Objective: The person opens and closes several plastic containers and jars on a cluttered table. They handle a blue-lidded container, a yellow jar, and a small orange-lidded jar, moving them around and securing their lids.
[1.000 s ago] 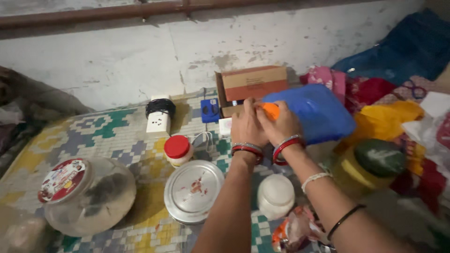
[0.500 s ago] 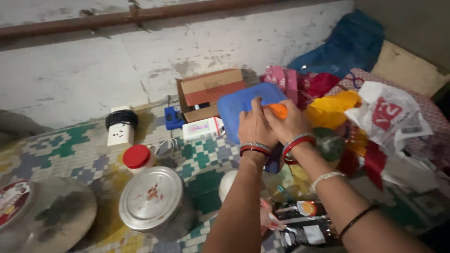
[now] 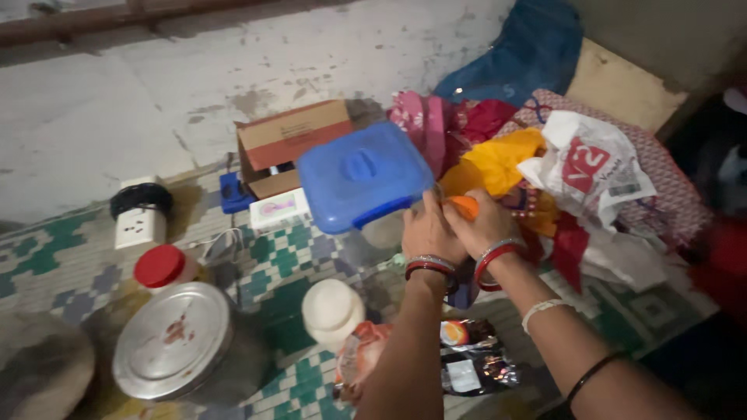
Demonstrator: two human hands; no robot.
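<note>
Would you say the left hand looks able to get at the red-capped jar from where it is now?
Probably yes: the left hand is busy on the orange piece, but only patterned mat and a thin white cable lie between it and the red-capped jar.

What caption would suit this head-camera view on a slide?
Both hands, left hand and right hand, grip a small orange object beside a blue-lidded box.

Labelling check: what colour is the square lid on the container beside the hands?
Blue lid, seen best in the head view.
</note>
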